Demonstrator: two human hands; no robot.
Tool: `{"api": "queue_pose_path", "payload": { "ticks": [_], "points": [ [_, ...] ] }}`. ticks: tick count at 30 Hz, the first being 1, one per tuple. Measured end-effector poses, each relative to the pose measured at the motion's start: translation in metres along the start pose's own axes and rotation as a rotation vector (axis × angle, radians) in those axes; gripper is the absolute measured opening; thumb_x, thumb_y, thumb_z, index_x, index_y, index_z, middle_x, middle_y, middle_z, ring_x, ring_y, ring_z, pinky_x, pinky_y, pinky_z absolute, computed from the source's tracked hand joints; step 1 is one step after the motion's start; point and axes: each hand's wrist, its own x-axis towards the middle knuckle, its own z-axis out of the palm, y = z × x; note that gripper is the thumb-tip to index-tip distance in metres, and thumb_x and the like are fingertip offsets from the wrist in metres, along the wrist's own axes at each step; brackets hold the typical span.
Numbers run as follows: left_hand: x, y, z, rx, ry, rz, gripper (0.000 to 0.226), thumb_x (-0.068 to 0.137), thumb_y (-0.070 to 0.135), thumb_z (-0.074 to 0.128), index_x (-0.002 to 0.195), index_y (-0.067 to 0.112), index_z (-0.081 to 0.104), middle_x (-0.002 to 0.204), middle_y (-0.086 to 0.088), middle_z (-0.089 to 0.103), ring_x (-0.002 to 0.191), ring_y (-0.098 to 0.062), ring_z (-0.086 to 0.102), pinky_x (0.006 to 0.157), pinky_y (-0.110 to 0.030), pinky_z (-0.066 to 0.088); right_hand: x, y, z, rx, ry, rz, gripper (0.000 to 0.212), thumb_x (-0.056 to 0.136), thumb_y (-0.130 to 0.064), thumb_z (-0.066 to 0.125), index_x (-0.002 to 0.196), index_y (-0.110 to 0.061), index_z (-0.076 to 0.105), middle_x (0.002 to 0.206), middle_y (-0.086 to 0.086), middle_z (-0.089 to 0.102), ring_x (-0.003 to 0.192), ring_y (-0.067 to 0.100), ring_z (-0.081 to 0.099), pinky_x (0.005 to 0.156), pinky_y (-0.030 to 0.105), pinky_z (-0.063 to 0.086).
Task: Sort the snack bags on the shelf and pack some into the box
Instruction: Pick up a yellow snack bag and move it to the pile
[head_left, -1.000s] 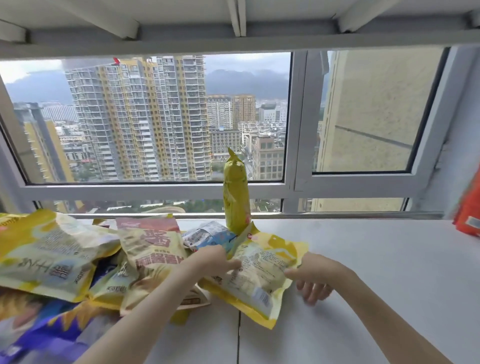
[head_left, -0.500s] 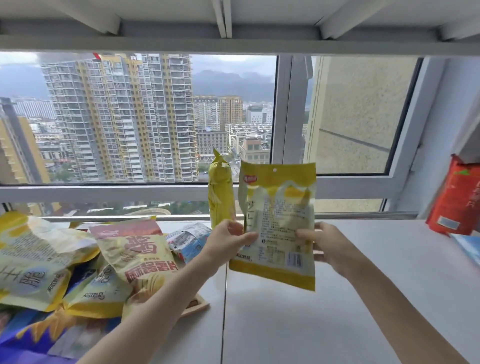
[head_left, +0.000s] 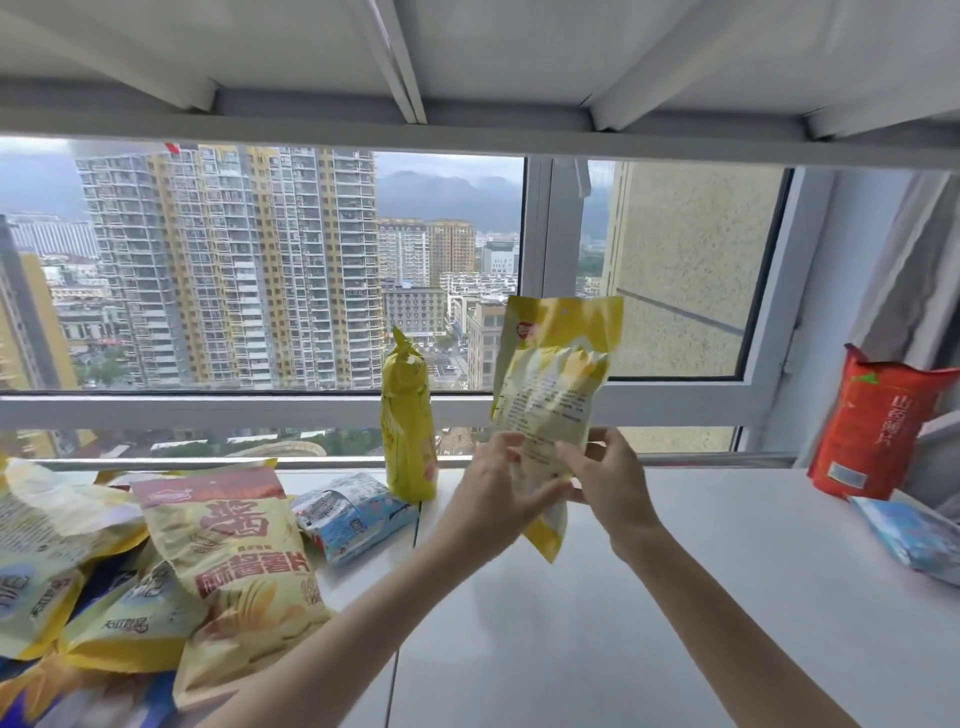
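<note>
Two hands, left (head_left: 501, 496) and right (head_left: 613, 483), grasping upright yellow snack bag (head_left: 556, 384), crinkled, printed back showing

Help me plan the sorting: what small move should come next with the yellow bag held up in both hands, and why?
Probably set the yellow bag down upright on the bare shelf, beside the standing yellow packet. Both the left hand and right hand pinch its lower end, clear of the pile. No box is in view.

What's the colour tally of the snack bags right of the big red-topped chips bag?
Yellow: 2, held yellow bag, upright yellow bag
Blue: 2, lying blue pack, blue bag at the right edge
Orange-red: 1, orange-red bag
Total: 5
</note>
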Motion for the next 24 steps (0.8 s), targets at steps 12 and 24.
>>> {"api": "queue_pose_path", "payload": {
  "ticks": [12,24],
  "points": [
    [0.012,-0.005,-0.034,-0.639,-0.054,-0.288,0.030,0.081,0.002,0.066,0.110,0.010,0.063,0.115,-0.018,0.067,0.106,-0.036,0.064,0.094,-0.052,0.051,0.017,0.004,-0.040,-0.171,-0.050,-0.238,0.061,0.066,-0.051,0.059,0.116,-0.014,0.051,0.116,0.000,0.056,0.108,0.018,0.052,0.083,0.019,0.040],
    [0.006,-0.010,-0.045,-0.779,-0.338,-0.315,0.038,0.087,0.005,0.059,0.125,0.005,0.055,0.124,-0.017,0.063,0.110,-0.031,0.061,0.091,-0.039,0.052,0.033,0.018,-0.062,0.236,-0.594,0.074,0.086,0.032,-0.054,0.087,0.108,-0.023,0.061,0.107,0.002,0.072,0.102,0.018,0.067,0.087,0.038,0.054]
  ]
}}
